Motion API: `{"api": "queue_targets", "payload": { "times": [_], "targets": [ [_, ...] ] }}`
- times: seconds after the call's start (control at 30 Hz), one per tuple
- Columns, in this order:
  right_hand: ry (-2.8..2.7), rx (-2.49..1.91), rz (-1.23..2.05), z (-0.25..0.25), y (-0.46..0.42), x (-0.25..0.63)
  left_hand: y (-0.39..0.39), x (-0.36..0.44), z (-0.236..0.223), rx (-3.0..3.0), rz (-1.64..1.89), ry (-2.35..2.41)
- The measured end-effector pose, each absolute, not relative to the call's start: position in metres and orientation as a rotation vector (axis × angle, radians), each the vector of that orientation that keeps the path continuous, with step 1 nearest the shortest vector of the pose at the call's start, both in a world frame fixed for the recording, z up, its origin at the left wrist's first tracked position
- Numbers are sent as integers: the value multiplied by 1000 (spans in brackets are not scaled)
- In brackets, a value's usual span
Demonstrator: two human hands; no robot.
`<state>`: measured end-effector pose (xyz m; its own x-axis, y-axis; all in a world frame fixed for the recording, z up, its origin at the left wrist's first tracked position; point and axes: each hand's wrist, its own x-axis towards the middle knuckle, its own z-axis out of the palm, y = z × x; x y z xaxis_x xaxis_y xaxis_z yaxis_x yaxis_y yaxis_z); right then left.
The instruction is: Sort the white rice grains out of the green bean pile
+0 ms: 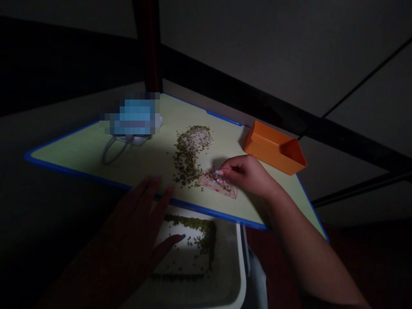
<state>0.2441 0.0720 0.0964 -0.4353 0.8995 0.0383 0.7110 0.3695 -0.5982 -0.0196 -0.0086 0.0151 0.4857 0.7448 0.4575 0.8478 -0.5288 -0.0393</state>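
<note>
A pile of small green beans (190,150) lies spread on a pale board with a blue rim (96,150). My right hand (247,174) rests on the board beside the beans, fingers curled in a pinch on a clear plastic bag with pink print (219,185). My left hand (141,227) lies at the board's near edge with fingers stretched out flat, over a white tray (236,274) that holds more green beans (199,234).
An orange rectangular tub (275,148) stands at the board's right edge. A blurred blue object with a white base and a looped cord (112,152) sits at the back left. The surroundings are dark; a dark post (149,47) rises behind the board.
</note>
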Motion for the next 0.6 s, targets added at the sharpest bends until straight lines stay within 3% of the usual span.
{"api": "queue_targets", "payload": {
  "times": [0.6],
  "targets": [
    [-2274, -1407, 666, 94, 74, 242, -8, -19, 14, -2485, -584, -1319]
  ]
}}
